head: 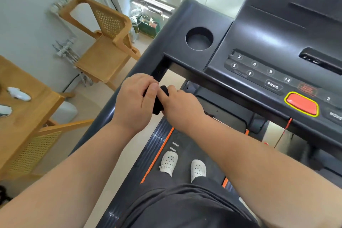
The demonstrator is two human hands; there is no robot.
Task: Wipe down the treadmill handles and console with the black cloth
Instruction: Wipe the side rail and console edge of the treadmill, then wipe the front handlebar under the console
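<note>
Bunching between left hand (pixel 133 101) and right hand (pixel 179 105), black cloth (pixel 157 103).

Both hands (pixel 157 102) cover most of the black cloth (pixel 158 104), perhaps folded; the console (pixel 277 46) runs off the right edge.

The black cloth (pixel 157 102) is bunched into a small wad, held between the left hand (pixel 133 103) and right hand (pixel 180 106), just beside the dark left handle (pixel 103 116). The console (pixel 268 57) is dark and glossy, with white numbered buttons and an empty round cup holder.
</note>
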